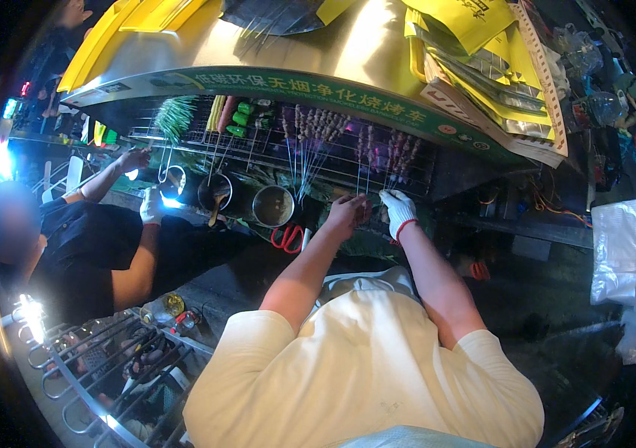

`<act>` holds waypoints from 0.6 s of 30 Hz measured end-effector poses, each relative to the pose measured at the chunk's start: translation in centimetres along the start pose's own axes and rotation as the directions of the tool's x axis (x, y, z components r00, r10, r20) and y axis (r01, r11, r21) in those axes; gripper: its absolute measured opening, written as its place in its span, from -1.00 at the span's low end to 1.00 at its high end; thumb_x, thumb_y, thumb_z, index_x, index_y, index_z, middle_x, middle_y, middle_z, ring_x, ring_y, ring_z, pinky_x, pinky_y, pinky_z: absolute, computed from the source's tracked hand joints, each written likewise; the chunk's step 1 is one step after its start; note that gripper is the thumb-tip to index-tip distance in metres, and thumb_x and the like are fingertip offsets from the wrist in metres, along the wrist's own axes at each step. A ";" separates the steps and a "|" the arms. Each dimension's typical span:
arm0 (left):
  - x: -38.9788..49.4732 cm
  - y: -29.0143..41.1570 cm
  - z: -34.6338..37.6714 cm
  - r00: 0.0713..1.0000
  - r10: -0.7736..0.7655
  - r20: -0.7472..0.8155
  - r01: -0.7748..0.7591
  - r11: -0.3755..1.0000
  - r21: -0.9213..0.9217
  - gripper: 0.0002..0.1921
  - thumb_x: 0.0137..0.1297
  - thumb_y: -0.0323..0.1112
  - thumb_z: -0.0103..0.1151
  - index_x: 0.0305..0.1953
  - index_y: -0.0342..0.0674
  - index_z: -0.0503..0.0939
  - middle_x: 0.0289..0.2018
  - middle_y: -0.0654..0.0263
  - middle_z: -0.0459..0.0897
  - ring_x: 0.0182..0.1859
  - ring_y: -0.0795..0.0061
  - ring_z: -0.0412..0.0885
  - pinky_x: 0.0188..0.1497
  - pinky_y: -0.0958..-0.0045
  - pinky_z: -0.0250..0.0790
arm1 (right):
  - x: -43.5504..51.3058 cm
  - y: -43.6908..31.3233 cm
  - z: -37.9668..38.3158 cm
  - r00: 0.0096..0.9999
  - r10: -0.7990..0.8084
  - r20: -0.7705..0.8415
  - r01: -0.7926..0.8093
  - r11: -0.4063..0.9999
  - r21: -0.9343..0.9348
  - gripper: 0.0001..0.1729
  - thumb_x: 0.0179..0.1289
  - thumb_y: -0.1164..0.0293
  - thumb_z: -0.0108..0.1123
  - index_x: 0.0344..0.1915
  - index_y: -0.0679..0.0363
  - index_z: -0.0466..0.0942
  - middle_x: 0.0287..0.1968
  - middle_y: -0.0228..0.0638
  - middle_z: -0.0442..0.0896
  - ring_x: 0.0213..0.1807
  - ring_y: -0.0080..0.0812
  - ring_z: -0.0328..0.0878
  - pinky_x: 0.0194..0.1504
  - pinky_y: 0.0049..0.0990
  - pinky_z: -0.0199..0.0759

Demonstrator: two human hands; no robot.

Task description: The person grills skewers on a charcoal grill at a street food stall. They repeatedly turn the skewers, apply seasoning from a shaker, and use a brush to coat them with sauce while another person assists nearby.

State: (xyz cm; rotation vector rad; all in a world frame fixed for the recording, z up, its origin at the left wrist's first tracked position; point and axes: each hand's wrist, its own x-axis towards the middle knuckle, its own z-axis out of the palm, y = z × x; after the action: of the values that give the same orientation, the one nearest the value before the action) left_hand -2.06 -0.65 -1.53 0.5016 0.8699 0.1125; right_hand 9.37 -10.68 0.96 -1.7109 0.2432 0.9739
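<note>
My left hand (pixel 347 216) is bare, its fingers closed around the lower ends of a few thin meat skewers (pixel 370 147). Close beside it, my right hand (pixel 399 210) wears a white knitted glove with a red cuff and grips the sticks of another bunch of meat skewers (pixel 403 152). The meat of both bunches lies over the wire grate of a barbecue grill (pixel 251 143). Left of my hands, a larger fan of meat skewers (pixel 318 124) rests on the grate. The undersides of my fingers are hidden.
Green vegetable skewers (pixel 174 120) lie farther left. Along the grill's front stand a pot of sauce (pixel 274 206), a pot with a brush (pixel 215 191) and red-handled scissors (pixel 287 239). A co-worker (pixel 88 246) stands at left. Yellow bags (pixel 480 73) sit on the hood (pixel 295 53); plastic bags (pixel 629 252) hang right.
</note>
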 end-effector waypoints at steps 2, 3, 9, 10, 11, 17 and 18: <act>-0.3 0.3 -0.4 0.999 -0.027 0.042 0.028 0.999 -0.033 -0.87 0.27 -0.40 0.17 -0.21 -0.24 0.48 -0.31 0.29 0.58 -0.26 0.41 0.60 -0.28 0.38 0.50 | 0.8 0.9 -0.6 0.999 -0.037 0.014 0.036 0.999 0.032 -0.79 0.17 0.30 0.30 -0.20 0.06 0.58 -0.45 -0.49 0.57 -0.59 -0.63 0.35 -0.61 -0.57 0.19; -0.3 0.4 -0.7 0.997 -0.043 0.058 0.044 0.999 -0.016 -0.87 0.27 -0.39 0.17 -0.22 -0.23 0.47 -0.32 0.29 0.58 -0.26 0.41 0.60 -0.28 0.39 0.50 | 1.0 1.1 -0.7 0.999 -0.051 0.011 0.051 0.998 0.026 -0.81 0.19 0.30 0.27 -0.22 0.10 0.58 -0.46 -0.47 0.57 -0.60 -0.61 0.37 -0.61 -0.56 0.21; -0.6 0.8 -0.1 0.991 -0.107 0.080 0.113 0.991 -0.074 -0.90 0.29 -0.39 0.16 -0.22 -0.19 0.48 -0.39 0.35 0.56 -0.36 0.48 0.57 -0.38 0.47 0.45 | 1.2 1.2 -1.0 0.998 -0.034 0.058 0.030 0.998 0.059 -0.82 0.25 0.31 0.19 -0.24 0.16 0.57 -0.48 -0.42 0.59 -0.63 -0.56 0.42 -0.65 -0.52 0.26; -0.4 0.7 -0.2 0.990 -0.113 0.085 0.120 0.989 -0.089 -0.90 0.29 -0.39 0.16 -0.22 -0.19 0.48 -0.41 0.37 0.55 -0.38 0.50 0.56 -0.40 0.49 0.43 | 0.9 0.9 -1.0 0.997 -0.030 0.071 0.026 0.998 0.060 -0.83 0.26 0.31 0.19 -0.24 0.16 0.56 -0.48 -0.42 0.60 -0.63 -0.56 0.42 -0.66 -0.52 0.26; -0.1 0.5 -0.4 0.990 -0.101 0.098 0.111 0.988 -0.105 -0.90 0.28 -0.39 0.16 -0.21 -0.19 0.49 -0.41 0.38 0.55 -0.40 0.52 0.54 -0.42 0.51 0.41 | 0.6 0.6 -0.9 0.996 -0.027 0.084 0.022 0.998 0.061 -0.83 0.26 0.32 0.19 -0.23 0.16 0.56 -0.48 -0.41 0.60 -0.64 -0.55 0.42 -0.66 -0.52 0.27; 0.4 0.2 -0.4 0.989 -0.048 0.137 0.049 0.999 0.001 -0.86 0.28 -0.39 0.18 -0.17 -0.22 0.51 -0.43 0.41 0.53 -0.45 0.59 0.48 -0.48 0.57 0.31 | 0.7 0.9 -1.1 0.998 -0.063 0.023 0.061 0.995 0.077 -0.80 0.24 0.32 0.22 -0.19 0.17 0.57 -0.46 -0.44 0.59 -0.59 -0.58 0.42 -0.62 -0.59 0.22; 0.2 0.1 -0.2 0.993 -0.044 0.109 0.041 0.999 0.031 -0.85 0.28 -0.40 0.18 -0.15 -0.22 0.51 -0.43 0.41 0.53 -0.45 0.59 0.48 -0.48 0.57 0.31 | 0.6 0.9 -1.1 0.997 -0.068 0.021 0.066 0.995 0.080 -0.80 0.24 0.32 0.23 -0.19 0.17 0.58 -0.46 -0.45 0.59 -0.59 -0.59 0.42 -0.61 -0.59 0.22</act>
State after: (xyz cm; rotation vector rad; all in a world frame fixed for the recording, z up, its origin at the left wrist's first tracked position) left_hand -2.03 -0.39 -1.73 0.5112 0.7753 0.0330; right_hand 9.71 -11.82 -0.02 -1.6239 0.2049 0.9234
